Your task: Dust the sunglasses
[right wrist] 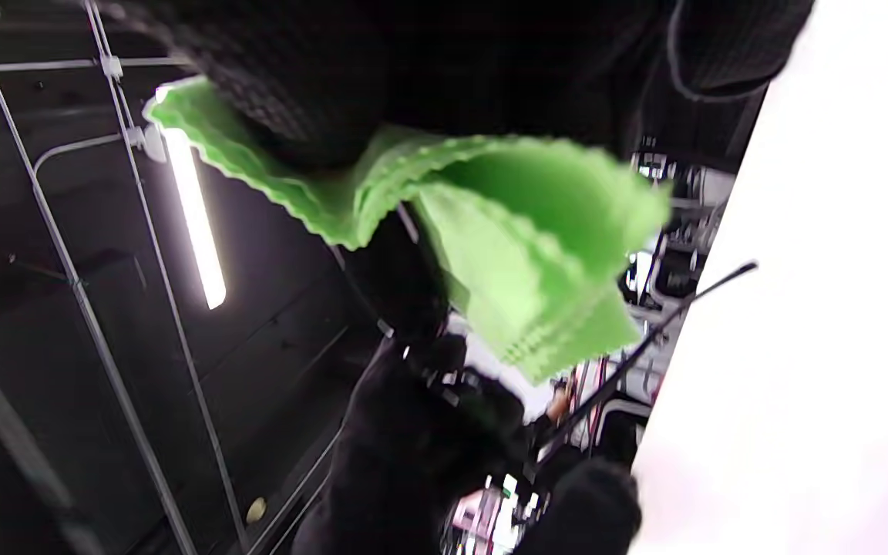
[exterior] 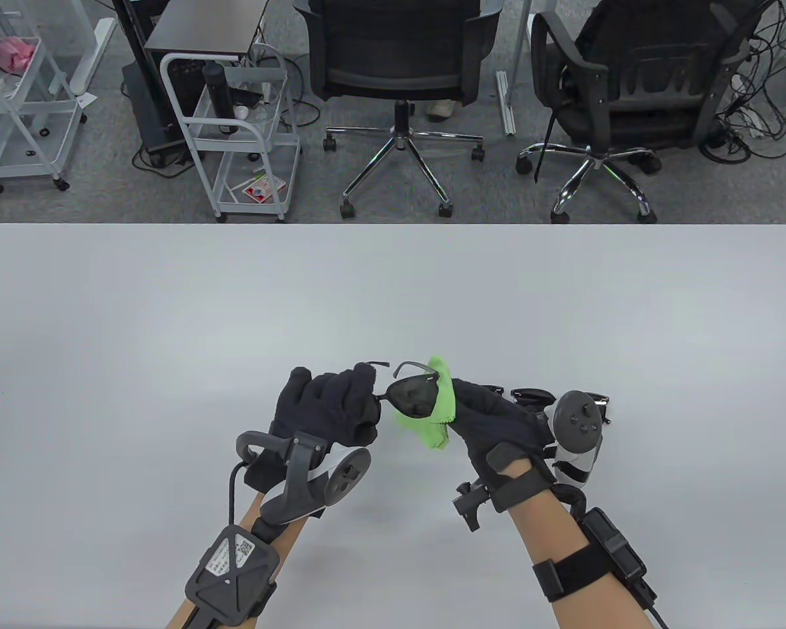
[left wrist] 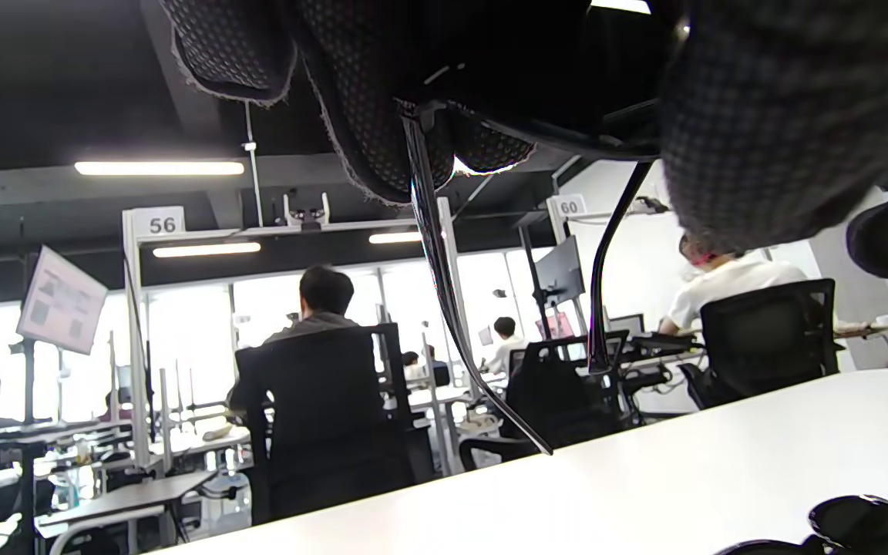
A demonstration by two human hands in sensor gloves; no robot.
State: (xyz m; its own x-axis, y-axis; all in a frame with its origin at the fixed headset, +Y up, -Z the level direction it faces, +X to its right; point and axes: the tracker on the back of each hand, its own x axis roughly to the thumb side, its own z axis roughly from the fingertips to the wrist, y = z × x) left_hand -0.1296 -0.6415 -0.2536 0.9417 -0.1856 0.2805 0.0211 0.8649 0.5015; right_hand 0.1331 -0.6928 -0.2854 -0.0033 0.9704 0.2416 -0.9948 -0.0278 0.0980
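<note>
Left hand (exterior: 331, 409) grips the sunglasses (exterior: 414, 396); right hand (exterior: 498, 426) pinches green cloth (exterior: 432, 419) round one lens.

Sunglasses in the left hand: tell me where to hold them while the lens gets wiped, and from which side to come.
Grip the sunglasses at the frame by the bridge, from the left, as the left hand does. This leaves the dark lens bare for the green cloth in the right hand. The thin temple arms hang free and would probably flex, so they make a poor hold.
</note>
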